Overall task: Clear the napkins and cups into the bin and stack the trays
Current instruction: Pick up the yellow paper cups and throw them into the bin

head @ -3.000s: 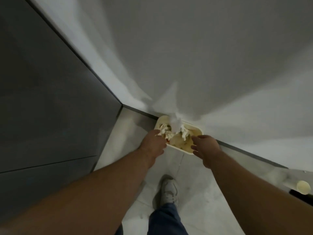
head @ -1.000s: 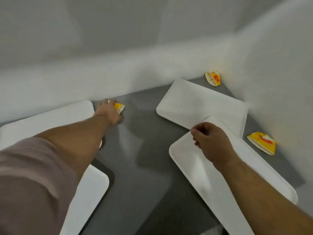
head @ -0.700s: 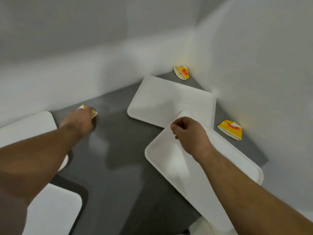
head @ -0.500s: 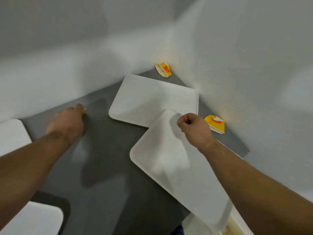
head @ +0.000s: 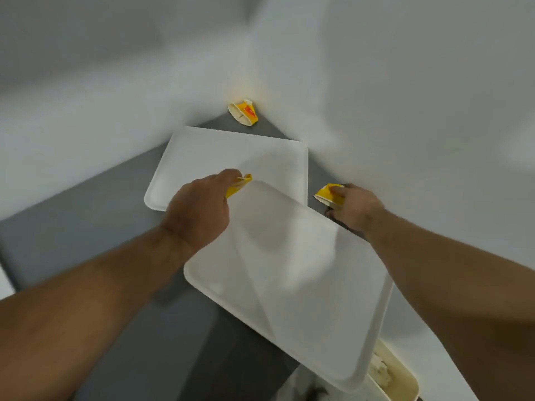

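My left hand (head: pixel 202 209) is closed around a crushed yellow paper cup (head: pixel 238 185), held above the place where two white trays meet. The far tray (head: pixel 231 157) lies flat on the grey table (head: pixel 72 227). The near tray (head: pixel 289 285) overlaps the far tray's edge and sticks out past the table's front. My right hand (head: pixel 353 209) has its fingers closed on a second crushed yellow cup (head: pixel 325 193) lying by the right wall. A third yellow cup (head: pixel 243 112) lies in the far corner.
White walls close the table in at the back and right. A cream bin (head: pixel 411 383) holding crumpled napkins (head: pixel 379 371) stands on the floor at the bottom right, partly under the near tray's overhanging end.
My left hand has carried its cup from the table's left side to above the trays. My right hand has left the near tray's corner and taken hold of the cup by the wall.
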`<state>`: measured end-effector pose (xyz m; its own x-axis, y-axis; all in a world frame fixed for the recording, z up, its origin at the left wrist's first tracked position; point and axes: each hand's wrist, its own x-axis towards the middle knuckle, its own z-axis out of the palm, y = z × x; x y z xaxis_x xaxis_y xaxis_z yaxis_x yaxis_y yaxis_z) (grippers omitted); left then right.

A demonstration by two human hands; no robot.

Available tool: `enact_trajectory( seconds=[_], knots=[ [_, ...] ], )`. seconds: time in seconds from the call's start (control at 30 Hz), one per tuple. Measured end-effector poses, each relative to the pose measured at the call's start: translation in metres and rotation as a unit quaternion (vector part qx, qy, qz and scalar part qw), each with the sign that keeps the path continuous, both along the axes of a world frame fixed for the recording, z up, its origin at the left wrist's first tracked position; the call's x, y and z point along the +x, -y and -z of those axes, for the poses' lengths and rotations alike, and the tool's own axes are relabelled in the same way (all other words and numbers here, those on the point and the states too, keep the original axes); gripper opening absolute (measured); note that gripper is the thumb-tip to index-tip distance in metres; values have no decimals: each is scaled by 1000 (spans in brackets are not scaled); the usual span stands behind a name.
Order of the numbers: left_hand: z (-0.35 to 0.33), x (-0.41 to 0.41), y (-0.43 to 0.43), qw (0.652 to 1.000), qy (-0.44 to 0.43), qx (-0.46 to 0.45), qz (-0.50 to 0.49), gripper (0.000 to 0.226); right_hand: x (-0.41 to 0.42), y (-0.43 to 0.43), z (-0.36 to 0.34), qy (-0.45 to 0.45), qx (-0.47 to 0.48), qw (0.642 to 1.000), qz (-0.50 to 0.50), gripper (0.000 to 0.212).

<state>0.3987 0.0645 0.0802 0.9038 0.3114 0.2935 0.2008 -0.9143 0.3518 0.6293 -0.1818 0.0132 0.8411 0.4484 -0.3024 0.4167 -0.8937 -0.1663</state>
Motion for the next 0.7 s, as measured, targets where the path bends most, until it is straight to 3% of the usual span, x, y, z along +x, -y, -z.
enact_trajectory(
  seconds=[0.2,0.3,0.4,0.53,0.7],
  knots=[
    [3,29,67,998,4,-69,8,44,12,8,4,84,-19,994,-72,34],
    [6,43,105,995,17,-99,21,46,12,28,-5,120,39,990,-66,23],
    [8,60,147,987,22,-159,3,36,5,69,-22,131,153,980,1,25],
    [4,87,221,976,37,-215,23,31,-28,159,-38,146,308,936,92,27],
    [19,98,334,942,51,-320,87,22,-103,293,-19,110,347,898,248,30]
  ],
)
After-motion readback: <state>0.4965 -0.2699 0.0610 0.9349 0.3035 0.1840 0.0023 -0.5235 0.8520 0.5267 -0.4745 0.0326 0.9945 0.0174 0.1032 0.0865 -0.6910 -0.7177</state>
